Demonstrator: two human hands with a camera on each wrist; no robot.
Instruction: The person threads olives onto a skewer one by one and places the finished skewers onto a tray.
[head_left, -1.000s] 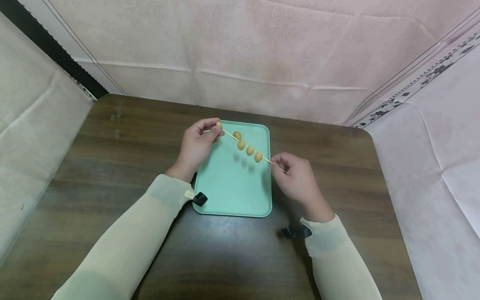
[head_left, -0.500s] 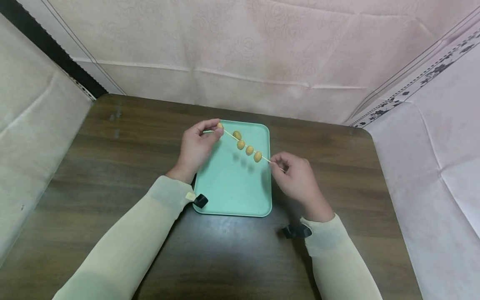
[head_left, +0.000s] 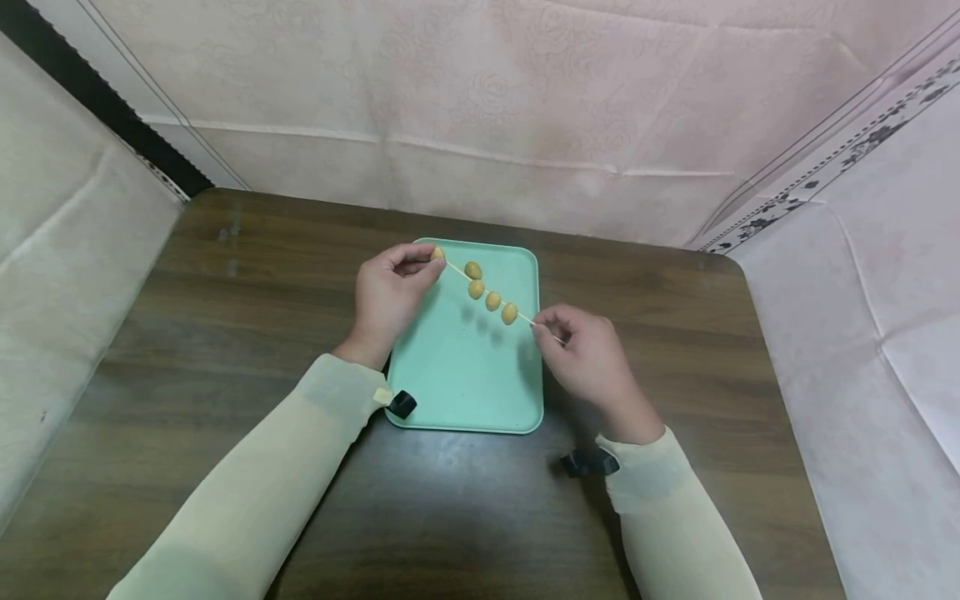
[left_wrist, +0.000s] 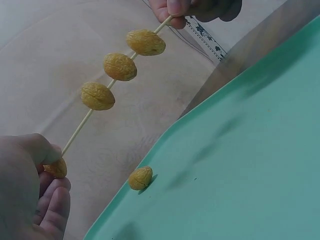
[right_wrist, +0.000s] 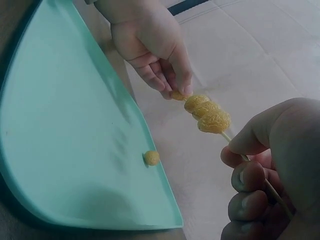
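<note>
Possibly, trouble could be started at the near end, where the thin stick (head_left: pixel 528 320) is pinched by the right hand (head_left: pixel 588 358): if that pinch were slackened while pressure was applied from the far end, the stick could be driven back through the fingers, and if it were bent, it could be snapped. Three wrinkled pieces (head_left: pixel 492 301) are threaded along its length, and they could be split or slid together by a careless push. At the far end an end piece (head_left: pixel 438 252) is met by the stick; whether it is pierced right through cannot be told. If it were pressed off-centre, it could be squeezed out of the left hand (head_left: pixel 386 296), or the fingertips behind it could be pricked. Beyond the threaded row, a loose piece (head_left: pixel 472 270) is seated on the green tray (head_left: pixel 465 383), near its far rim, and it could be rolled off by a knock.

As for the hands, by the right one the stick is pinched between thumb and forefinger, with the other fingers curled beside its tail. By the left one the end piece is pinched between thumb and fingers. Between them the stick is held slanting above the tray, which is set on the brown counter (head_left: pixel 450 517).
</note>
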